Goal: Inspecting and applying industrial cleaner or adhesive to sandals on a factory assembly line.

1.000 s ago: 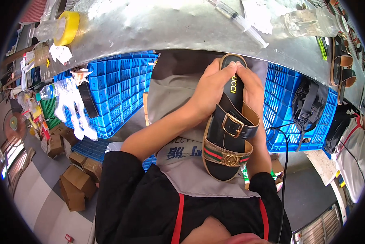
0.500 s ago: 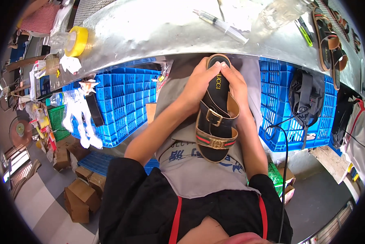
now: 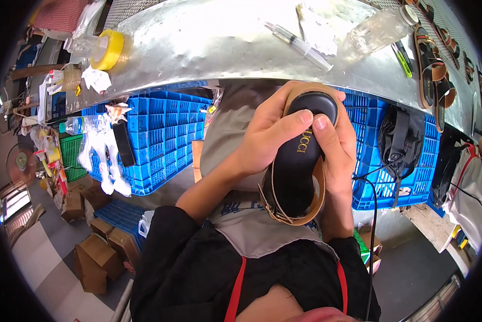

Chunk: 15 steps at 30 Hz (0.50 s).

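The left hand point(image 3: 267, 137) and right hand point(image 3: 338, 150) clamp a sandal point(image 3: 295, 174) between them by its heel end, long axis pointing toward the person, toe nearest the apron point(image 3: 262, 236).

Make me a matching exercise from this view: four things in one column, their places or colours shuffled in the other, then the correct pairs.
Things:
1. Sandal
2. Tape roll
3. Syringe
4. Strapped bag

Places or colours:
A. Clear, lying aslant on the metal bench
B. Black, against the blue crate on the right
C. Yellow, toward the bench's left end
D. Gripped by the left hand and the right hand together

Pairs: 1-D, 2-C, 3-A, 4-B
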### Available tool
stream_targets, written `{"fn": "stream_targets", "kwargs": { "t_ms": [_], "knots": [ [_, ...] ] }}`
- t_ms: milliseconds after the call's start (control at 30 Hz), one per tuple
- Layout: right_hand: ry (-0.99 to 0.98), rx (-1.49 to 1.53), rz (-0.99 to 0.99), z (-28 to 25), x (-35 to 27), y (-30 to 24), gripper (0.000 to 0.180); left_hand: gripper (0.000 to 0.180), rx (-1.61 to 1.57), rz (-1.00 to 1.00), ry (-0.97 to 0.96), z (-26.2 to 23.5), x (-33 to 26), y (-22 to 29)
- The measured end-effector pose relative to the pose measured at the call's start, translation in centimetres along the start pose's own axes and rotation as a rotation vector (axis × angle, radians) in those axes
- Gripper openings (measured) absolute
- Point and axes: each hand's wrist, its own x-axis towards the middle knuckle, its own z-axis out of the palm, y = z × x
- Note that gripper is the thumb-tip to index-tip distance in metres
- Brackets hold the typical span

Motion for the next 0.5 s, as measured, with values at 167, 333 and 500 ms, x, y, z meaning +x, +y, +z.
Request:
{"fn": "stream_targets", "kwargs": {
  "t_ms": [167, 333, 500],
  "knots": [
    [-0.029, -0.077, 0.003, 0.8, 0.0, -0.6, 0.037, 0.038, 0.009, 0.031, -0.014, -0.3, 0.2, 0.7],
    [-0.074, -0.105, 0.020, 0.9, 0.4, -0.4, 0.038, 0.039, 0.230, 0.119, 0.006, -1.0, 0.8, 1.3],
    [-0.052, -0.111, 0.026, 1.2, 1.2, 0.5, 0.036, 0.028, 0.231, 0.117, 0.131, -1.5, 1.0, 0.7]
  ]
}}
